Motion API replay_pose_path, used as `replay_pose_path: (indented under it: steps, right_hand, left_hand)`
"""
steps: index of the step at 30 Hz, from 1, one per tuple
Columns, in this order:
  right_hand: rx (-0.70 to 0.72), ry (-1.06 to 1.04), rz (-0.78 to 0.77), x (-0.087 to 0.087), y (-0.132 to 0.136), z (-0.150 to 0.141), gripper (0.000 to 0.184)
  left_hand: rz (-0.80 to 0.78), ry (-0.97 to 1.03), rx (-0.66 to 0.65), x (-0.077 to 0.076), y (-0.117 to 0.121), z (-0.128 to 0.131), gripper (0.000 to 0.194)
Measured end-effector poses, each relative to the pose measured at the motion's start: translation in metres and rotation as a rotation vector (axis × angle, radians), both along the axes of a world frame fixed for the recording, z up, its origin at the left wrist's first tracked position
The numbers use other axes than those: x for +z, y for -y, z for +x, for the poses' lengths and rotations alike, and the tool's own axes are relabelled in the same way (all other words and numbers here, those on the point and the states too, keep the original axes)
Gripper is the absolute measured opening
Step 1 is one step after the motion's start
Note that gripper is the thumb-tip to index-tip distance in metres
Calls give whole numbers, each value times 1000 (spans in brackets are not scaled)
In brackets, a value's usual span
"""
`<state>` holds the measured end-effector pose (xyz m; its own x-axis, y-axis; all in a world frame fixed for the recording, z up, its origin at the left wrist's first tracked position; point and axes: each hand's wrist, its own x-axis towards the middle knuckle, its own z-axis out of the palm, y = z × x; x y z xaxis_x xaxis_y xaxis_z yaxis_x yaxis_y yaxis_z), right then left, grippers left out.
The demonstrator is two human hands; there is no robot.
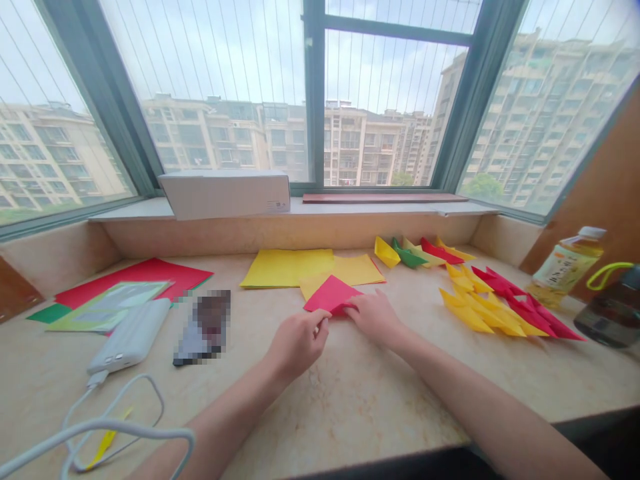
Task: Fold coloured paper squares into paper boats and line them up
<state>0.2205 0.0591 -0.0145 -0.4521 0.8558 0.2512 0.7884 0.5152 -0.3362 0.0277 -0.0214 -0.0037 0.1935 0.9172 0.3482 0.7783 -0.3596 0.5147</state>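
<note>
A red sheet of paper (330, 293), partly folded, lies on the marble counter (350, 393) in front of me. My left hand (296, 343) pinches its near edge with curled fingers. My right hand (373, 317) presses on the paper's right corner, fingers bent over it. Just behind the red sheet lie yellow paper sheets (290, 267).
Folded paper boats (415, 253) and red and yellow folded shapes (500, 303) lie at the right. Two bottles (565, 267) stand at the far right. Red and green sheets (135, 280), a white power bank (131, 337) with cable and a blurred item lie left. A white box (225, 193) sits on the sill.
</note>
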Motion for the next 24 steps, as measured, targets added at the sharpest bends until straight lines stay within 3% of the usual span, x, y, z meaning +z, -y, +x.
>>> replay_pose_path:
  steps: [3, 5, 8, 10, 13, 15, 17, 19, 21, 24]
  right_hand:
    - [-19, -68, 35, 8, -2, 5, 38]
    - [-10, -235, 104, 13, 0, 8, 40]
    - [221, -417, 237, 18, 10, 7, 28]
    - [390, -373, 275, 18, 19, 4, 27]
    - [539, -207, 273, 16, 30, -1, 34]
    - [507, -199, 260, 14, 29, -1, 37]
    - [358, -317, 248, 14, 23, 1, 38]
    - [169, -505, 173, 16, 14, 5, 45]
    - [50, -703, -63, 19, 6, 8, 56]
    - [109, -912, -540, 23, 3, 11, 57]
  left_hand:
    - [-21, 222, 17, -2, -2, 1, 35]
    - [-80, 492, 26, -1, -3, 3, 53]
    - [-182, 848, -62, 6, -2, 7, 66]
    - [-244, 993, -144, 10, 0, 9, 57]
    - [-241, 1096, -76, 13, -1, 8, 38]
    - [-211, 1140, -9, 12, -4, 5, 30]
    - [-208, 1169, 18, 10, -7, 1, 28]
    - [-212, 1170, 29, 10, -10, -3, 29]
    - [-221, 1151, 19, 11, -10, -5, 30]
    - [-237, 1114, -37, 14, -5, -3, 33]
